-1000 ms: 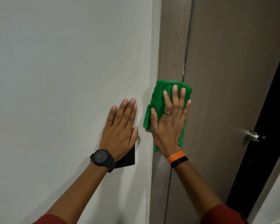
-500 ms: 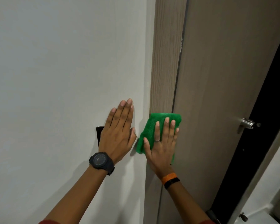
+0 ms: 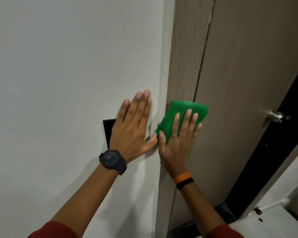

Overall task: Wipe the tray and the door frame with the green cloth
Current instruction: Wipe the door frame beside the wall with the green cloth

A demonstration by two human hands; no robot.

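My right hand (image 3: pixel 177 138) lies flat on the green cloth (image 3: pixel 184 109) and presses it against the wood-grain door frame (image 3: pixel 186 48). The cloth spans the frame and the dark gap beside the door (image 3: pixel 248 83). My left hand (image 3: pixel 133 126) rests flat on the white wall (image 3: pixel 58 66) just left of the frame, fingers straight and together, holding nothing. Its thumb touches the cloth's left edge. No tray is in view.
A black wall plate (image 3: pixel 108 127) sits partly under my left hand. The door carries a metal handle (image 3: pixel 275 115) at the right. Beyond the door's edge is a dark opening (image 3: pixel 272 169), with a white surface (image 3: pixel 273 220) at the lower right.
My right hand slid the cloth down the frame, from higher up to level with my left hand. The left hand stayed flat on the wall. The camera view shifted.
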